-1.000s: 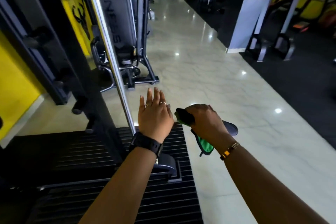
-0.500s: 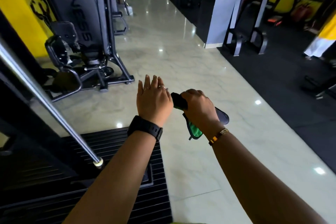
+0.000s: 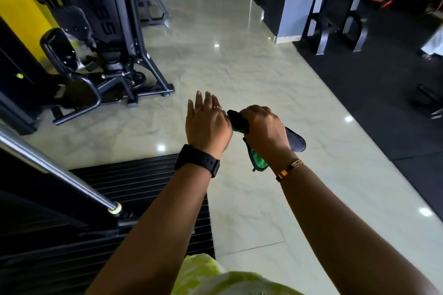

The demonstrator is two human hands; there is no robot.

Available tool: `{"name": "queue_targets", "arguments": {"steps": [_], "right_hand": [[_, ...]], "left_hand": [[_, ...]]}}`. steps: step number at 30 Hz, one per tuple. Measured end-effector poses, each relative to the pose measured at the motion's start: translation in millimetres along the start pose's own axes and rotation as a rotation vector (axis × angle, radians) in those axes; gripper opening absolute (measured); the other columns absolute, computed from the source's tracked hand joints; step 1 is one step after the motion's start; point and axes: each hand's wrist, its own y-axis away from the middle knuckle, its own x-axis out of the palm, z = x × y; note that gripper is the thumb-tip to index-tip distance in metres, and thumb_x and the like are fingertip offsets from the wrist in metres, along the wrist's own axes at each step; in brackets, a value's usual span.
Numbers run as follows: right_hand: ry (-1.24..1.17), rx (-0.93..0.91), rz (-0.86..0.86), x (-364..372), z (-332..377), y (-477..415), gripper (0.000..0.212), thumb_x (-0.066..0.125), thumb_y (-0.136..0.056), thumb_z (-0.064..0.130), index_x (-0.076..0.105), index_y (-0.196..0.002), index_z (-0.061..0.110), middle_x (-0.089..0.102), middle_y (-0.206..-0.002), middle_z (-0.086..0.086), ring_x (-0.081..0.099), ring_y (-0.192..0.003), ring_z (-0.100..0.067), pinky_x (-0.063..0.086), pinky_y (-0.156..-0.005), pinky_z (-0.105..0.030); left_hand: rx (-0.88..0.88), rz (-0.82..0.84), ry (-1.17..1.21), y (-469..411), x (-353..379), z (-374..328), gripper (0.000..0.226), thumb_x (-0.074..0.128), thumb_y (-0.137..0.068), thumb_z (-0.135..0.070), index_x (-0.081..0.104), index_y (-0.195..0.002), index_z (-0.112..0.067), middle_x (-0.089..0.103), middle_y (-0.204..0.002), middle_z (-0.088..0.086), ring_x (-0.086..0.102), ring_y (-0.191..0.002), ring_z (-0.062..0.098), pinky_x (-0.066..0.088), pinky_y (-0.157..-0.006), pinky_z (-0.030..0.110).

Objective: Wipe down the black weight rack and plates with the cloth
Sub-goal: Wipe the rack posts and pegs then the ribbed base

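Note:
My right hand (image 3: pixel 262 129) grips a bunched cloth (image 3: pixel 257 161), green inside with dark edges, held out over the pale floor. A dark end of the cloth sticks out to the left of the fist, and another dark flap pokes out on its right. My left hand (image 3: pixel 206 122) hovers flat with straight fingers right beside it, touching the cloth's left end. The black rack frame (image 3: pixel 28 199) with a chrome bar (image 3: pixel 60 170) stands at the lower left, away from both hands. No weight plates show.
A black ribbed floor mat (image 3: pixel 134 179) lies under the rack. A black exercise machine (image 3: pixel 103 55) stands at the back left on the glossy marble floor (image 3: pixel 239 67). Dark rubber flooring (image 3: pixel 371 93) and grey equipment posts (image 3: pixel 333 31) fill the right side.
The view has swung right and away from the rack, so the chrome bar slid to the lower left. Both hands keep their poses, with the cloth still in my right fist.

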Motion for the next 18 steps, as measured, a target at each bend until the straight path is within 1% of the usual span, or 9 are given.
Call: {"name": "queue_targets", "arguments": {"steps": [6,9,14,18], "right_hand": [[0.003,-0.025,0.035,16,-10,-49,0.03,0.056,-0.086,0.007,0.062,-0.115,0.01,0.06,-0.112,-0.009,0.05,-0.11,-0.031,0.04,-0.079,-0.036],[0.003,-0.045,0.031,27,-14,-88,0.03,0.056,-0.086,0.007,0.061,-0.115,0.01,0.06,-0.112,-0.009,0.05,-0.11,-0.03,0.039,-0.078,-0.035],[0.008,-0.071,-0.012,38,-19,-159,0.03,0.059,-0.081,0.002,0.061,-0.109,0.009,0.059,-0.108,-0.008,0.05,-0.107,-0.031,0.027,-0.071,-0.029],[0.006,-0.094,-0.062,47,-26,-211,0.018,0.056,-0.086,0.005,0.06,-0.103,0.008,0.059,-0.103,-0.008,0.05,-0.104,-0.03,0.028,-0.069,-0.03]], "left_hand": [[-0.037,-0.005,0.001,-47,17,8,0.054,0.029,-0.103,-0.026,0.025,-0.152,-0.003,0.022,-0.16,0.01,0.009,-0.15,0.025,0.0,-0.12,0.038],[-0.046,-0.024,-0.002,-82,25,18,0.054,0.029,-0.103,-0.027,0.025,-0.152,-0.003,0.022,-0.16,0.011,0.01,-0.149,0.026,0.002,-0.12,0.039],[-0.073,-0.027,-0.002,-148,30,36,0.054,0.028,-0.104,-0.026,0.024,-0.152,-0.003,0.021,-0.16,0.011,0.011,-0.149,0.026,0.004,-0.121,0.04],[-0.078,-0.051,-0.009,-193,34,44,0.052,0.027,-0.104,-0.026,0.025,-0.151,-0.003,0.024,-0.159,0.011,0.012,-0.149,0.027,0.005,-0.121,0.04]]}}
